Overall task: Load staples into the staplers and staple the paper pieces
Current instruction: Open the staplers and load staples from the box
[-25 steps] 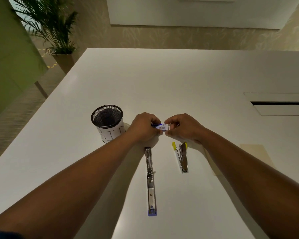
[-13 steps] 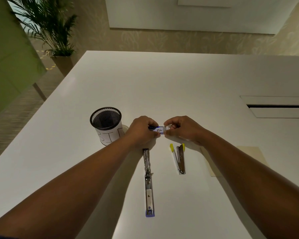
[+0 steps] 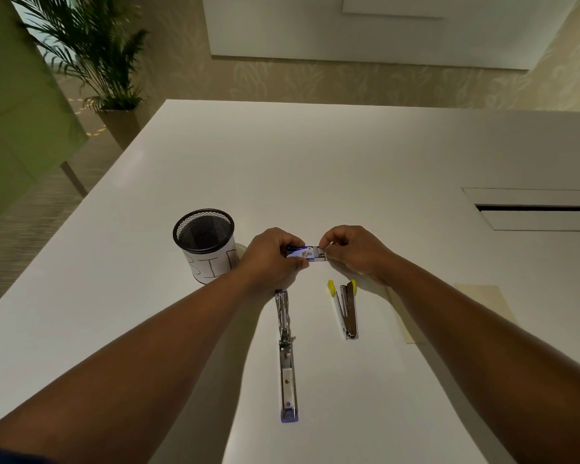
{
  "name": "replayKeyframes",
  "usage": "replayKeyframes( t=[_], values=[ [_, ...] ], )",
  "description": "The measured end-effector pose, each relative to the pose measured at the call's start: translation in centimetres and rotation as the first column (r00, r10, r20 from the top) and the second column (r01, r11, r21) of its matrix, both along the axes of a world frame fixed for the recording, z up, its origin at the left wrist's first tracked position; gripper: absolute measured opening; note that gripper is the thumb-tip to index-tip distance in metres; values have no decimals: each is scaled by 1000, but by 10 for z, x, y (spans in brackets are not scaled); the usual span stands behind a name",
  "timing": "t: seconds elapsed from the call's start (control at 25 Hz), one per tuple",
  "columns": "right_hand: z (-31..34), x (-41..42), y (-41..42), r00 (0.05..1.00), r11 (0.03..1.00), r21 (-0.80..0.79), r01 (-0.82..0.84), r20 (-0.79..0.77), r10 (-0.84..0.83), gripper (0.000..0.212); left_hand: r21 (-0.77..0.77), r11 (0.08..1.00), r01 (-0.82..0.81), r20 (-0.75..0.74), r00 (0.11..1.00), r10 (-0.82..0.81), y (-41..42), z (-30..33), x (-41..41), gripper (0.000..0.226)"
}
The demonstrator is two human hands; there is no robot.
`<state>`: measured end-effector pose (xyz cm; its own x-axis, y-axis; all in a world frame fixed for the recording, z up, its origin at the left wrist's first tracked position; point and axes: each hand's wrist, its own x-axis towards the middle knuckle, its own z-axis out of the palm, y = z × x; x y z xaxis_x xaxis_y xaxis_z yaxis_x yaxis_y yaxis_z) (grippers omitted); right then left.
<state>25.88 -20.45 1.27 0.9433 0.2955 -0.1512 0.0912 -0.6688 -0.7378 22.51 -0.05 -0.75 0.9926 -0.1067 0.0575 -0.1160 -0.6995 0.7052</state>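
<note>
While my left hand [image 3: 269, 254] grips the blue end of the staple box [image 3: 305, 253], my right hand [image 3: 352, 251] pinches its inner tray at the other end. It should be light, thin card that crushes easily, so I'd hold it by the edges, gently. The staples inside likely break apart if bent. Just nearer me than my left hand lies the opened long stapler [image 3: 287, 356]; below my right, the small yellow-tipped stapler [image 3: 347, 309], paper [image 3: 482, 303] under that forearm.
</note>
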Motion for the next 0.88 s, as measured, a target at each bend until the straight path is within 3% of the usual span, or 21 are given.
replayKeyframes(
  t=[0.24, 0.88],
  values=[
    [4, 7, 3, 1000, 997, -75, -23, 8, 23, 6, -19, 1000, 9, 5, 1000, -9, 0, 1, 0, 26],
    [18, 11, 11, 994, 976, -189, -106, -2, 108, 14, -23, 1000, -3, 21, 1000, 3, 1, -5, 2, 31]
  ],
)
